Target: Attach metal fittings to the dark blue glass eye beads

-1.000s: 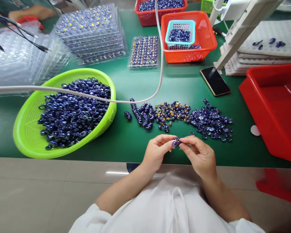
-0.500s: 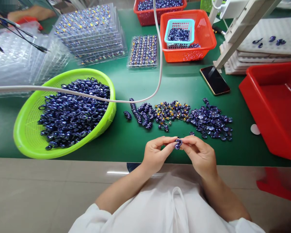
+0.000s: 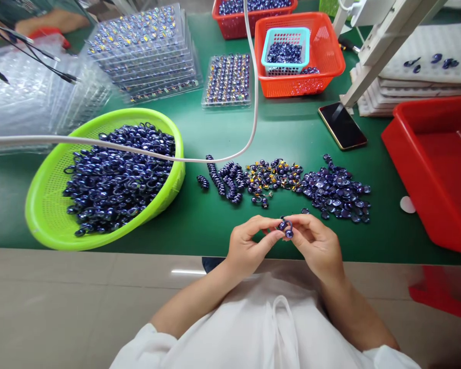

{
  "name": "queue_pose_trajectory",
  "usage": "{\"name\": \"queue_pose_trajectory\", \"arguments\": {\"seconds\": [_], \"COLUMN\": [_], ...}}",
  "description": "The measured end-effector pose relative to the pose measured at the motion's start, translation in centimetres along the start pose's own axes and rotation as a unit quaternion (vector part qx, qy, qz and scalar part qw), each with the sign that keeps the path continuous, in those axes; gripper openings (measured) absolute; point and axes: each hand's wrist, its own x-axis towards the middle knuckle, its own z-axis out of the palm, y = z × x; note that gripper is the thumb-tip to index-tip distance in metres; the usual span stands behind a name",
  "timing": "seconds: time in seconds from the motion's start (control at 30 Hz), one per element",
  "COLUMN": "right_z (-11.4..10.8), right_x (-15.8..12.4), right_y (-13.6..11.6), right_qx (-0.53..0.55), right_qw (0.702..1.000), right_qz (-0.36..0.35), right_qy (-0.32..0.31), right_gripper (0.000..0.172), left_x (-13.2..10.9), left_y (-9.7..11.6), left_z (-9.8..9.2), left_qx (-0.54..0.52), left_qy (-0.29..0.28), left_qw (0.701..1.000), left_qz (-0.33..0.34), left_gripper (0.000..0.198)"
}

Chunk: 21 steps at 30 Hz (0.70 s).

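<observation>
While three piles lie beyond, left hand (image 3: 249, 245) and right hand (image 3: 315, 245) together pinch one blue piece (image 3: 285, 226).

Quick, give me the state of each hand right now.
Left hand: fingers closed, pinching the small dark blue piece from its left side.
Right hand: fingers closed on the same piece from the right.

Basket (image 3: 46, 205) left on the table (image 3: 292, 138); loose parts (image 3: 284, 182) at centre, before the hands; tub (image 3: 438, 164) right
</observation>
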Motion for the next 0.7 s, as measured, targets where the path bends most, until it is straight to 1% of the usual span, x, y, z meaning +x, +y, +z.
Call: {"name": "queue_pose_trajectory", "arguments": {"seconds": [0.1, 0.17, 0.27, 0.37, 0.5, 0.7], "right_z": [0.25, 0.49, 0.83, 1.0, 1.01, 0.94], "right_x": [-0.02, 0.03, 0.16, 0.26, 0.21, 0.0], "right_y": [-0.1, -0.31, -0.55, -0.45, -0.09, -0.32], "right_qx": [0.038, 0.064, 0.104, 0.129, 0.126, 0.091], "right_qw": [0.999, 0.997, 0.993, 0.988, 0.988, 0.995], "right_qz": [0.014, 0.026, 0.051, 0.072, 0.08, 0.045], "right_qy": [-0.017, -0.019, -0.024, -0.034, -0.037, -0.017], "right_gripper": [0.016, 0.016, 0.02, 0.023, 0.023, 0.018], "left_x": [-0.13, -0.23, -0.28, -0.24, -0.23, -0.23], "left_y": [-0.22, -0.22, 0.02, 0.27, 0.1, -0.23], "left_z": [0.01, 0.02, 0.0, -0.06, -0.02, 0.06], "left_qx": [-0.003, -0.003, 0.021, 0.047, 0.048, 0.019], "left_qy": [0.003, 0.004, 0.002, -0.002, 0.002, -0.001], "left_qw": [1.0, 1.0, 0.999, 0.998, 0.998, 1.0], "left_qz": [-0.008, 0.009, 0.041, 0.052, 0.044, 0.022], "left_gripper": [0.014, 0.013, 0.012, 0.012, 0.012, 0.012]}}
